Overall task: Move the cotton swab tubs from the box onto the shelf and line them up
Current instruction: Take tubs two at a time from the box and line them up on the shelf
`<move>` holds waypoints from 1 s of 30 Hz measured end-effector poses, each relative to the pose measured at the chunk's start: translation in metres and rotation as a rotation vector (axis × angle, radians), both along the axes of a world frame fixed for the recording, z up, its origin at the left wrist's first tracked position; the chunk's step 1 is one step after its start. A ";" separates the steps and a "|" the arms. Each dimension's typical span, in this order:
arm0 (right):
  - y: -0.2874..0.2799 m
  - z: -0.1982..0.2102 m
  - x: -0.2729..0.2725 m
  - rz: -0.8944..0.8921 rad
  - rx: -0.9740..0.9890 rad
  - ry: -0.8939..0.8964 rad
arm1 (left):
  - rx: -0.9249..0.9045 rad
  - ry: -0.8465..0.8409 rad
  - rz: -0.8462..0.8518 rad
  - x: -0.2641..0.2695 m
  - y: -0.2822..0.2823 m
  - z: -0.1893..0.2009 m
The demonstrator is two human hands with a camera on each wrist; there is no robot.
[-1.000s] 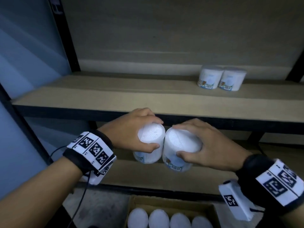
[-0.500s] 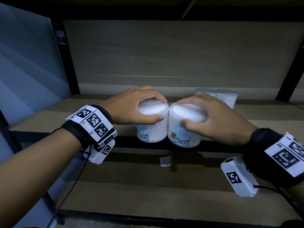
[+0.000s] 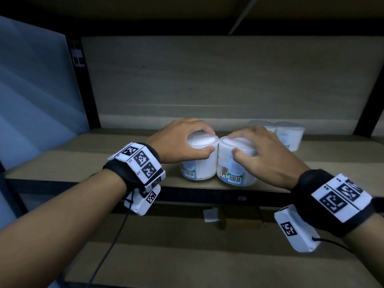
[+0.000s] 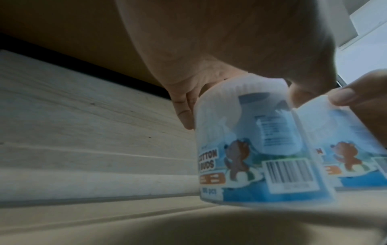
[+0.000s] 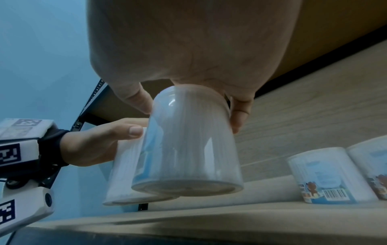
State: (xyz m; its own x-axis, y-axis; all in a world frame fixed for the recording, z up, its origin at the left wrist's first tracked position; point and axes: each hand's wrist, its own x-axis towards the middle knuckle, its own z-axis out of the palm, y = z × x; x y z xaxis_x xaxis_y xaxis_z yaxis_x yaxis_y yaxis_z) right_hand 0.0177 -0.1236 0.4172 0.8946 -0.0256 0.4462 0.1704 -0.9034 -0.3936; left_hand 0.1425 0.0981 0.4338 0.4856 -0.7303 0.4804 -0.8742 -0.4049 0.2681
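My left hand (image 3: 187, 142) grips one cotton swab tub (image 3: 199, 163) by its lid, and my right hand (image 3: 259, 150) grips a second tub (image 3: 234, 169) the same way. The two tubs touch side by side just above the front part of the shelf (image 3: 83, 159). In the left wrist view the left tub (image 4: 251, 149) shows its bear label and barcode, its base slightly off the board. The right tub (image 5: 188, 149) hangs tilted in the right wrist view. Two more tubs (image 3: 288, 136) stand together at the back right of the shelf, partly hidden by my right hand.
A pale back panel (image 3: 207, 80) closes the shelf behind. Black uprights (image 3: 83, 90) frame it left and right, and another board runs overhead. A lower shelf (image 3: 187, 256) lies below. The shelf board left of the tubs is bare.
Both hands have risen from below the shelf edge and carried the two tubs forward over the shelf board. The box of tubs has dropped out of the head view.
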 end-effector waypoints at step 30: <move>0.000 -0.003 -0.015 -0.093 -0.127 -0.203 | -0.015 -0.023 0.115 -0.011 0.008 -0.012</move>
